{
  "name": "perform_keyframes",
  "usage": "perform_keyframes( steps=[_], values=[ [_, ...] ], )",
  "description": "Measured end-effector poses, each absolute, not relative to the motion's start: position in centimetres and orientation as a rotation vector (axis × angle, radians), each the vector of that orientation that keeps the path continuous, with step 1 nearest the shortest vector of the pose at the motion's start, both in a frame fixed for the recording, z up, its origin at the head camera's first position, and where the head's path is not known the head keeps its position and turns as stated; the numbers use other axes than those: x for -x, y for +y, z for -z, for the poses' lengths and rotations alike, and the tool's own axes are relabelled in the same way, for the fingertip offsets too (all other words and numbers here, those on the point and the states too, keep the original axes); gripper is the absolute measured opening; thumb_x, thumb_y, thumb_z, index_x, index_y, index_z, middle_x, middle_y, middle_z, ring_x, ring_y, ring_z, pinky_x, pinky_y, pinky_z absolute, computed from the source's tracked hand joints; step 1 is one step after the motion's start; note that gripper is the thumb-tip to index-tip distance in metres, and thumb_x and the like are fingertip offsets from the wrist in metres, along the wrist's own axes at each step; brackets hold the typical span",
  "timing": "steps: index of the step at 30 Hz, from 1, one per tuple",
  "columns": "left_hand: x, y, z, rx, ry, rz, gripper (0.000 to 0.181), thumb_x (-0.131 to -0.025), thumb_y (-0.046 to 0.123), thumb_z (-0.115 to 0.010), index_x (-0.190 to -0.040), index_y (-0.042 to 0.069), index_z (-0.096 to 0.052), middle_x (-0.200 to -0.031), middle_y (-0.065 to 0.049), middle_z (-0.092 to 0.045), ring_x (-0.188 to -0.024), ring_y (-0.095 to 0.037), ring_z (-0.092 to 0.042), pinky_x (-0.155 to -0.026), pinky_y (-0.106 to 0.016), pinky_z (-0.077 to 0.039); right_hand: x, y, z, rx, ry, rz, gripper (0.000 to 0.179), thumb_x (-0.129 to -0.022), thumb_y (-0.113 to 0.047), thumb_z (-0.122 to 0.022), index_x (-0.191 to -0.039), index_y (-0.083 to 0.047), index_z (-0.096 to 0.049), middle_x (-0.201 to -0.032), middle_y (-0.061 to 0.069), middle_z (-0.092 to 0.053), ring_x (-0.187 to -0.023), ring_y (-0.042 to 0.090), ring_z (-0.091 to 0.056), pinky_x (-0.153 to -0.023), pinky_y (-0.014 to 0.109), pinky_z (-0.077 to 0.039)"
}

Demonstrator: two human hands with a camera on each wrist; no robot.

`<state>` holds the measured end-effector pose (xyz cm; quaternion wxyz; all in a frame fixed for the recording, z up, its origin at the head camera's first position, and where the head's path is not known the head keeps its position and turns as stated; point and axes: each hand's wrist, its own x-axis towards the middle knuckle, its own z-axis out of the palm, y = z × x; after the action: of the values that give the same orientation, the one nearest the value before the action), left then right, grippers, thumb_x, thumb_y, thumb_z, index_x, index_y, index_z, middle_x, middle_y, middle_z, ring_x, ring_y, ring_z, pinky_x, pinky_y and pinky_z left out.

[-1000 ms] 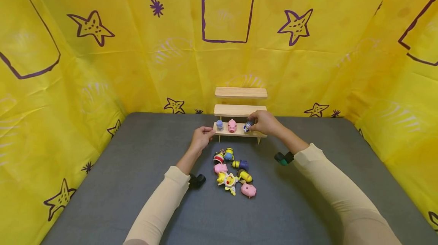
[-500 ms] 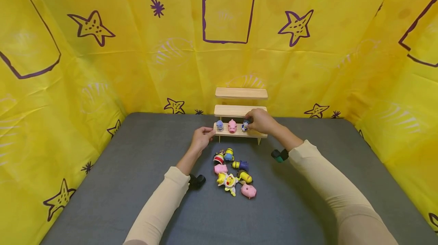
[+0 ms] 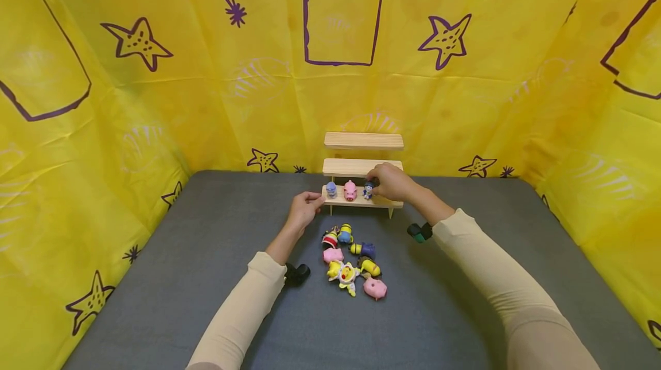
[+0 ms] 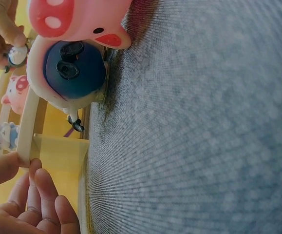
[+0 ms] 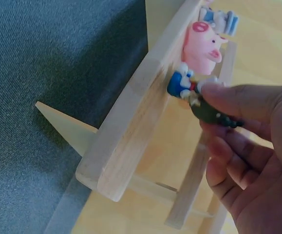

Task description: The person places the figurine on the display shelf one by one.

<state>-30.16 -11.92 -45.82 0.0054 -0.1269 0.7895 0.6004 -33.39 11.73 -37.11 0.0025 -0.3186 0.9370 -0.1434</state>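
Note:
A three-tier wooden display shelf (image 3: 363,167) stands at the back of the table. My left hand (image 3: 306,209) pinches the left end of its lowest board, thumb above and fingertip below in the left wrist view. Over the right part of that board, my right hand (image 3: 393,182) pinches a small blue-and-white figurine (image 5: 179,84) with a dark green part; fingers cover some of it. The figurine is upright, its base at or just above the wood. Beside it on the same board sit a pink pig figurine (image 3: 350,190) and a light-blue figurine (image 3: 331,189).
Several toy figures lie in a cluster before the shelf, including a yellow-and-blue one (image 3: 345,233), a red-and-white one (image 3: 330,238), a yellow-and-white one (image 3: 348,274) and a pink pig (image 3: 375,288). Yellow patterned cloth (image 3: 258,100) hangs behind the grey table surface (image 3: 232,209).
My right hand has shifted slightly left along the lowest board with the blue-and-white figurine, closer to the pink pig. The left hand has stayed on the board's end.

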Motion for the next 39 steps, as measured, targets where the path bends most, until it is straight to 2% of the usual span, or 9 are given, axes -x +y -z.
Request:
perform_keyframes(
  steps=[15,20,27,30,36,39],
  values=[
    [30.1,-11.9,45.9,0.387,2.472,-1.883,0.026,-0.094,0.020,-0.065,-0.113,0.002,-0.066,-0.093,-0.010,-0.066,-0.076,-0.016,-0.057,-0.064,-0.023,-0.042,33.4,11.9,38.0,1.035,2.932,0.558,0.035,-0.082,-0.001,-0.072,-0.117,0.002,-0.067,-0.111,0.017,-0.070,-0.104,0.033,-0.062,-0.094,0.047,-0.047],
    [30.1,-11.9,45.9,0.384,2.464,-1.884,0.026,-0.094,0.019,-0.065,-0.113,0.001,-0.066,-0.093,-0.010,-0.066,-0.076,-0.016,-0.057,-0.064,-0.023,-0.042,32.8,12.4,37.5,0.971,2.941,0.600,0.037,-0.083,-0.003,-0.073,-0.119,0.001,-0.066,-0.115,0.019,-0.065,-0.108,0.033,-0.059,-0.095,0.047,-0.047],
    [29.9,-11.9,45.8,0.358,2.484,-1.910,0.026,-0.094,0.017,-0.065,-0.112,-0.002,-0.066,-0.089,-0.010,-0.064,-0.072,-0.013,-0.056,-0.063,-0.021,-0.043,31.8,13.3,36.5,0.826,2.963,0.711,0.046,-0.085,-0.006,-0.072,-0.128,0.000,-0.059,-0.129,0.025,-0.055,-0.116,0.042,-0.054,-0.093,0.052,-0.048],
    [29.9,-11.9,45.8,0.350,2.485,-1.911,0.026,-0.094,0.016,-0.065,-0.112,-0.003,-0.065,-0.089,-0.010,-0.064,-0.072,-0.013,-0.056,-0.063,-0.021,-0.043,31.2,13.7,36.3,0.829,2.980,0.771,0.043,-0.085,-0.007,-0.072,-0.126,0.001,-0.060,-0.124,0.024,-0.057,-0.111,0.041,-0.056,-0.089,0.051,-0.049],
    [29.8,-11.9,45.8,0.354,2.473,-1.912,0.026,-0.094,0.016,-0.065,-0.112,-0.002,-0.065,-0.089,-0.008,-0.063,-0.072,-0.013,-0.056,-0.063,-0.021,-0.043,29.6,13.9,36.0,0.972,2.991,0.803,0.033,-0.084,-0.008,-0.073,-0.114,0.003,-0.066,-0.098,0.019,-0.064,-0.090,0.033,-0.059,-0.078,0.045,-0.049],
    [29.8,-11.9,45.7,0.346,2.480,-1.914,0.026,-0.094,0.016,-0.064,-0.112,-0.003,-0.065,-0.089,-0.010,-0.064,-0.073,-0.013,-0.057,-0.063,-0.021,-0.043,28.6,13.9,36.1,1.021,2.950,0.843,0.029,-0.084,-0.009,-0.073,-0.110,0.003,-0.068,-0.092,0.016,-0.066,-0.086,0.029,-0.059,-0.076,0.042,-0.049]
  ],
)
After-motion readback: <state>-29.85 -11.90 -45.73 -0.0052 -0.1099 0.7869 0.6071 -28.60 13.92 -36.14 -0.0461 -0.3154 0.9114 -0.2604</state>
